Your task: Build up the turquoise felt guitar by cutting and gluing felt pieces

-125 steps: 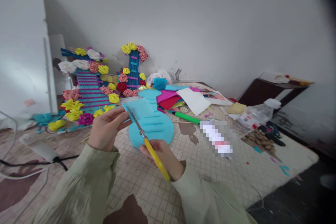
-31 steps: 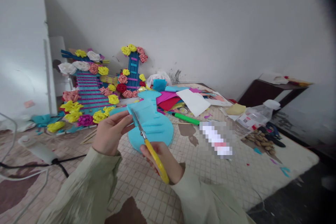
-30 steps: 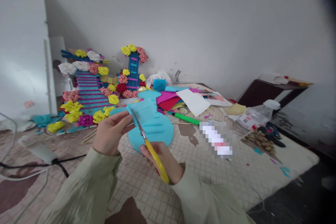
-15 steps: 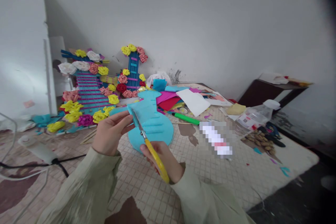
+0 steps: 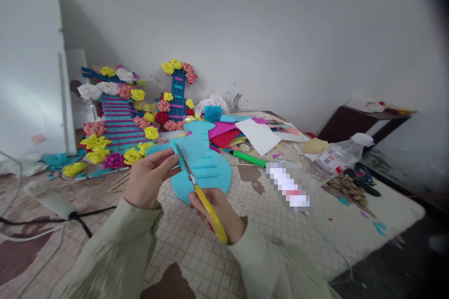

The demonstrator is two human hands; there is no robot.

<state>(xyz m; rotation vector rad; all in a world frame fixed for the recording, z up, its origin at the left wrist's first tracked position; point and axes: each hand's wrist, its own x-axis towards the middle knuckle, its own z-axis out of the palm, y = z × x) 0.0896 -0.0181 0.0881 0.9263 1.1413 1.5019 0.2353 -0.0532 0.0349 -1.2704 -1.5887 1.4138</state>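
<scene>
Above the near middle of the grid-patterned, pale tabletop (image 5: 259,238), I view from afar the left hand (image 5: 149,180) pinching the left edge of a light-blue, semi-translucent sheet of thin paper (image 5: 195,147) between thumb and fingers. I see the right hand (image 5: 220,212) curled about a pair of metal-bladed scissors with long yellow handles (image 5: 202,197); some of its fingers are hidden, and I cannot tell how far the blades are parted. The sheet overlaps a light-blue, guitar-shaped form (image 5: 219,173); whether the two touch I cannot judge. As I read it, the chief hazard is the blades lying beside the left fingertips: a slip of either hand could cause a nick. Slack paper might crumple or cut crookedly, and a dipped blade could catch the form beneath. Raised, narrow ridges cross that form's rounded body. At far left, ruffled yellow, salmon and white roses (image 5: 138,94) border a blue panel with magenta stripes (image 5: 119,117); at far centre, smooth magenta, red and white sheets (image 5: 257,136) overlap in angular layers.
</scene>
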